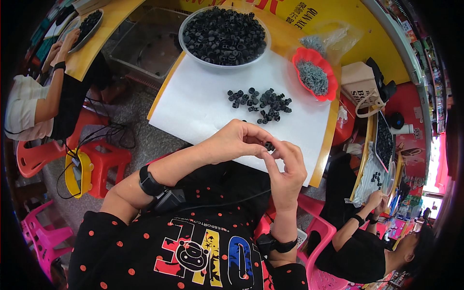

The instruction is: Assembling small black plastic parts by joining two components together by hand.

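Between the fingertips of both my hands is a small round black plastic part, mostly covered by the fingers. My left hand pinches it from the left with thumb and forefinger. From the right, my right hand has its thumb and fingers curled round the same spot. Just beyond the hands, a loose group of similar black parts lies on a white sheet. Behind them stands a wide whitish basin heaped with such parts. A red scalloped bowl at the right holds many small grey pieces, too fine to make out singly.
A clear plastic bag with grey pieces lies behind the red bowl. Right of the table sits a beige tote bag. Co-workers handle black parts at the far left and lower right. Red stools and a yellow basket stand at the left.
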A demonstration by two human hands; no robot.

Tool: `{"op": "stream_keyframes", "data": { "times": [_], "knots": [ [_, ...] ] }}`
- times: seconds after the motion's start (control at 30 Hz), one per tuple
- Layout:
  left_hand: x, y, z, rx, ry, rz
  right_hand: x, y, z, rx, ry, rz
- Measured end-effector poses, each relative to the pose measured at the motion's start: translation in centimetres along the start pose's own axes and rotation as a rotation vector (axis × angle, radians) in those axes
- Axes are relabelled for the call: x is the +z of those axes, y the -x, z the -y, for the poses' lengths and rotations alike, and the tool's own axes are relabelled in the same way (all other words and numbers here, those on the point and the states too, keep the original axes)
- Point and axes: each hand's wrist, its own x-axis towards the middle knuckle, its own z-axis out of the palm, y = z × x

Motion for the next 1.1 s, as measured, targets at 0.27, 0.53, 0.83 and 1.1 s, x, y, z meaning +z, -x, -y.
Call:
{"op": "stream_keyframes", "data": {
  "times": [0.27,0.53,0.83,1.1],
  "knots": [
    [-1.2,0.5,0.5,-0.167,0.229,0.011,0.1,0.0,0.7,-0.166,0.185,0.085],
    [-0.9,0.5,0.1,-0.135,0.235,0.006,0.9,-0.1,1.0,-0.192,0.294,0.048],
    [-0.2,-0.1,1.4,-0.061,0.183,-0.115,1.9,0.3,-0.7,-0.232,0.269,-0.065],
    [0.2,-1.1,1.6,-0.14,0.346,-0.164,1.0,-0.6,-1.0,-0.004,0.205,-0.036]
  ]
}}
